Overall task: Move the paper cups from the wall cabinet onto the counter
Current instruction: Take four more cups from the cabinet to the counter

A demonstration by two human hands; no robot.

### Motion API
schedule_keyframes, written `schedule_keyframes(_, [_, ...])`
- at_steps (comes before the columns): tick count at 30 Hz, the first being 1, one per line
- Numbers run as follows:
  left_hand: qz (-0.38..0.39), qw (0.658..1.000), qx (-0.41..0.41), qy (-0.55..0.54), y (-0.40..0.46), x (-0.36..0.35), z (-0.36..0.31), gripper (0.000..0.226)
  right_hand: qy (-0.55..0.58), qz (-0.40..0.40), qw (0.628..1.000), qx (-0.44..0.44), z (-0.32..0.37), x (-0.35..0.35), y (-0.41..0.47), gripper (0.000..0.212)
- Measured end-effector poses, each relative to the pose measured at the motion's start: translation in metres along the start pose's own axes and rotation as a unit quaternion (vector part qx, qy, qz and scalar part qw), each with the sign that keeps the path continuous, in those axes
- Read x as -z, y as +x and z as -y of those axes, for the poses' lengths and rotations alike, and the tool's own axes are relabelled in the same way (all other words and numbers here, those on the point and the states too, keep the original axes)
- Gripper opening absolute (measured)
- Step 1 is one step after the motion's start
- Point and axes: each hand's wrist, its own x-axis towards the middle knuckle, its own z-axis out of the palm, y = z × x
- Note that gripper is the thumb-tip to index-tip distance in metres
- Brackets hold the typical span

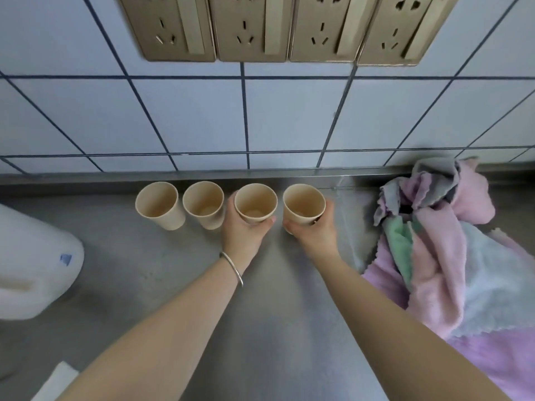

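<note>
pale tiled wall (289,111) with dark grout, four gold sockets (278,27), grey steel worktop (283,314)

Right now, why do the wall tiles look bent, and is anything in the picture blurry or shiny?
Head view: the wide-angle lens bows the tile lines and tilts the sockets; the white jug at the left edge is soft; the steel counter shows dull glare; both hands, left hand and right hand, and the cups look fairly sharp.

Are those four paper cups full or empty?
Empty: all four paper cups stand upright on the counter, bare bottoms visible inside.
</note>
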Motion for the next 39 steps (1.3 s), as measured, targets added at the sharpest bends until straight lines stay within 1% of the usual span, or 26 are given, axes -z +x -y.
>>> schedule_keyframes(5, [-0.013,0.999,-0.034,0.007,0.008,-0.007,0.011,0.074,-0.013,-0.004,1.000,-0.002,-0.004,-0.010,0.016,0.071])
schedule_keyframes(11, [-0.021,0.999,-0.035,0.000,0.019,-0.013,0.015,0.076,-0.027,-0.005,1.000,0.001,-0.008,-0.015,0.024,0.069])
schedule_keyframes(18, [-0.033,0.999,-0.010,0.019,0.021,-0.016,0.017,0.077,-0.038,-0.002,0.999,0.010,-0.010,-0.014,0.027,0.069])
schedule_keyframes(22, [-0.028,0.999,0.021,0.039,0.017,-0.016,0.019,0.078,-0.052,-0.003,0.998,0.027,-0.015,-0.013,0.023,0.073])
schedule_keyframes(25, [-0.009,0.998,0.050,0.035,0.011,-0.012,0.023,0.080,-0.061,-0.017,0.997,0.041,-0.024,-0.009,0.015,0.079])
schedule_keyframes(28, [0.000,0.996,0.087,0.031,-0.004,-0.007,0.023,0.080,-0.091,-0.046,0.995,0.015,-0.030,-0.004,0.003,0.083])
schedule_keyframes(30, [-0.011,0.992,0.127,0.004,-0.018,-0.002,0.015,0.074,-0.107,-0.064,0.992,0.007,-0.030,-0.001,-0.007,0.079])
schedule_keyframes(32, [-0.025,0.985,0.165,-0.031,-0.032,0.006,0.013,0.053,-0.104,-0.077,0.992,0.003,-0.027,0.002,-0.021,0.072])
schedule_keyframes(33, [-0.028,0.984,0.174,-0.030,-0.038,0.011,0.014,0.040,-0.100,-0.084,0.991,0.002,-0.025,0.004,-0.028,0.070])
schedule_keyframes(34, [-0.026,0.984,0.176,-0.022,-0.042,0.016,0.015,0.031,-0.097,-0.091,0.991,0.002,-0.023,0.006,-0.035,0.067])
schedule_keyframes(35, [-0.018,0.984,0.178,-0.014,-0.047,0.021,0.012,0.027,-0.097,-0.099,0.990,0.003,-0.020,0.008,-0.043,0.065])
schedule_keyframes(37, [-0.002,0.986,0.168,0.000,-0.058,0.028,0.000,0.022,-0.103,-0.117,0.988,0.004,-0.014,0.014,-0.059,0.059])
schedule_keyframes(39, [0.013,0.990,0.140,0.006,-0.069,0.036,-0.014,0.022,-0.108,-0.139,0.984,0.001,-0.008,0.020,-0.078,0.054])
